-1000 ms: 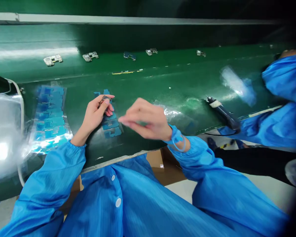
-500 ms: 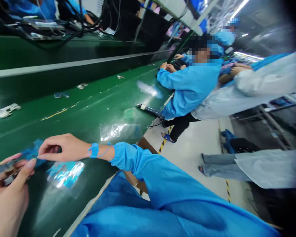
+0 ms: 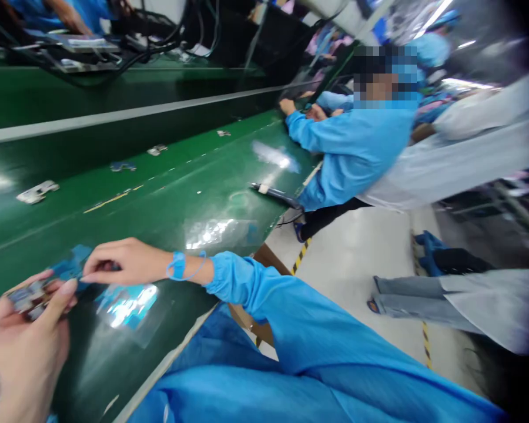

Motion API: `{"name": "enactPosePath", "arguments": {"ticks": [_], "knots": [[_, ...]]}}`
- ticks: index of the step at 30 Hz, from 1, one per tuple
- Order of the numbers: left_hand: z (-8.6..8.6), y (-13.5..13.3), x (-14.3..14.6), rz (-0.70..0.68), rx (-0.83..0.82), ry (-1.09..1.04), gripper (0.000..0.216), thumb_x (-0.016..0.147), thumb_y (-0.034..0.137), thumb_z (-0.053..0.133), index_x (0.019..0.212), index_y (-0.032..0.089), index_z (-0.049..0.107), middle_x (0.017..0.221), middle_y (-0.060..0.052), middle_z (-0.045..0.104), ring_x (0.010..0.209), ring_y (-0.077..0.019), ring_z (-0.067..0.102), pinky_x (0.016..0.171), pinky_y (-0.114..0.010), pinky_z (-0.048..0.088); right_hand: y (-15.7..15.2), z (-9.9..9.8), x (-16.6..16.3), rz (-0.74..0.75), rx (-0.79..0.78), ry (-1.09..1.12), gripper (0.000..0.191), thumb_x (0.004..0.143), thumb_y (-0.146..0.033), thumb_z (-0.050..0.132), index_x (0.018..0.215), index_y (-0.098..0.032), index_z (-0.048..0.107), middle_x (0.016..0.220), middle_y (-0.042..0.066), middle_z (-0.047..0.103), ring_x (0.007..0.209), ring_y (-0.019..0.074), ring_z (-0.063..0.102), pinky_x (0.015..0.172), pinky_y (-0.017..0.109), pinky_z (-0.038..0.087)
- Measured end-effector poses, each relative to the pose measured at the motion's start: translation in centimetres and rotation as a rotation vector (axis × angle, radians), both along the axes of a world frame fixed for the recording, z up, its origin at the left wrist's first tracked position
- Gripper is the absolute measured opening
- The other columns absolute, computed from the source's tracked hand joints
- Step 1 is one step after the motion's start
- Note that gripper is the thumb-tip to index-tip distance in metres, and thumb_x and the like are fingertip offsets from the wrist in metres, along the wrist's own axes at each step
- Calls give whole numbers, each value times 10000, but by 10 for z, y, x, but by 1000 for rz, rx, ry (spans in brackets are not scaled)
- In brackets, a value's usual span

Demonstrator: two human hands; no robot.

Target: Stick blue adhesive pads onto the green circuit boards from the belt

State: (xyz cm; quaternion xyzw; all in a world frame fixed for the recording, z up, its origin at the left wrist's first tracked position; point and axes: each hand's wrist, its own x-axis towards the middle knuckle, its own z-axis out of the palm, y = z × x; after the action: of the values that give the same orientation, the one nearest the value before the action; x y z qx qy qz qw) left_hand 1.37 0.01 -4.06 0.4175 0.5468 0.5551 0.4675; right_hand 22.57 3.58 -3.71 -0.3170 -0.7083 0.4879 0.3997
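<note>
My left hand (image 3: 35, 335) is closed around a small circuit board (image 3: 30, 298), holding it between thumb and fingers. Close by on the right, my right hand (image 3: 123, 261) is pinched, thumb against fingers, near the left thumb tip. Whatever lies in that pinch is too small to make out. Blue film pieces (image 3: 73, 262) show just behind the fingertips; whether they are touched I cannot tell. Below my right wrist, a clear plastic bag (image 3: 130, 308) with blue pieces in it lies on the green bench (image 3: 158, 235).
Several small boards, among them a whitish one (image 3: 38, 192), lie along the bench's far strip. A dark pen-shaped tool (image 3: 275, 195) and another clear bag (image 3: 220, 234) rest to the right. A co-worker in blue (image 3: 352, 135) sits farther along. Cables (image 3: 145, 53) hang above the back ledge.
The view has shifted slightly, so both hands and the bench appear farther right. My left hand still holds the board, and my right hand stays pinched beside it.
</note>
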Motion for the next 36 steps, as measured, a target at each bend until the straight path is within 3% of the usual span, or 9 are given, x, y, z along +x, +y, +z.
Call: {"name": "enactPosePath", "arguments": {"ticks": [2, 5, 16, 20, 24, 26, 29, 31, 36], "knots": [[16, -9, 13, 49, -4, -98, 568, 452, 100, 970, 1001, 209, 875, 776, 27, 741, 596, -67, 634, 626, -124, 570, -11, 6, 1, -51, 110, 6, 221, 1020, -299, 843, 1028, -96, 754, 1007, 37, 731, 879, 107, 635, 897, 233, 513], [20, -9, 18, 23, 34, -149, 558, 511, 149, 1040, 1034, 173, 849, 782, 23, 738, 546, -70, 617, 551, -155, 528, -19, 8, 5, -124, 106, 4, 276, 1099, -391, 716, 1025, -126, 740, 982, 38, 731, 819, 112, 597, 822, 264, 498], [14, -11, 13, -140, 69, -236, 462, 776, 278, 1043, 1168, 173, 821, 864, 9, 749, 626, -65, 667, 599, -150, 536, -20, 5, 5, -183, 154, -67, 308, 1048, -444, 709, 941, -157, 743, 885, 40, 687, 766, 135, 582, 734, 299, 482], [19, -8, 9, -207, -118, -503, 450, 974, 415, 825, 1322, 136, 771, 1135, -107, 830, 845, -186, 824, 823, -287, 688, -17, 5, 9, -284, 73, -10, 331, 1027, -467, 754, 939, -148, 740, 881, 36, 690, 749, 125, 578, 718, 292, 475], [19, -5, 2, -292, -158, -488, 431, 1034, 364, 789, 1401, 145, 739, 1287, -134, 822, 1114, -204, 817, 1060, -331, 668, -16, 7, 12, -235, -102, 87, 413, 942, -539, 868, 951, -146, 739, 905, 36, 711, 804, 133, 620, 763, 284, 502], [17, -5, -1, -321, -80, -396, 401, 1053, 398, 804, 1388, 181, 762, 1321, -112, 814, 1152, -170, 787, 1017, -252, 646, -17, 8, 12, -185, -160, 103, 444, 919, -563, 890, 941, -150, 726, 897, 33, 702, 798, 132, 606, 757, 281, 502], [13, -5, -3, -343, -25, -219, 374, 1049, 478, 814, 1277, 181, 809, 1309, -114, 812, 1001, -144, 770, 788, -180, 618, -21, 9, 11, -129, -202, 96, 453, 904, -565, 909, 938, -156, 716, 886, 26, 685, 779, 125, 576, 729, 273, 488], [13, -6, -4, -341, -51, -170, 433, 993, 508, 872, 1255, 169, 804, 1224, -117, 824, 905, -160, 767, 682, -202, 628, -22, 8, 10, -96, -210, 88, 442, 893, -542, 925, 935, -157, 711, 883, 22, 677, 766, 118, 564, 713, 266, 484], [15, -9, -1, -368, -134, -261, 687, 890, 500, 968, 1458, 237, 686, 1002, -52, 820, 716, -199, 792, 602, -291, 693, -25, 8, 8, -36, -207, 53, 429, 950, -557, 867, 951, -168, 685, 902, 27, 685, 783, 125, 604, 728, 267, 522]]}}
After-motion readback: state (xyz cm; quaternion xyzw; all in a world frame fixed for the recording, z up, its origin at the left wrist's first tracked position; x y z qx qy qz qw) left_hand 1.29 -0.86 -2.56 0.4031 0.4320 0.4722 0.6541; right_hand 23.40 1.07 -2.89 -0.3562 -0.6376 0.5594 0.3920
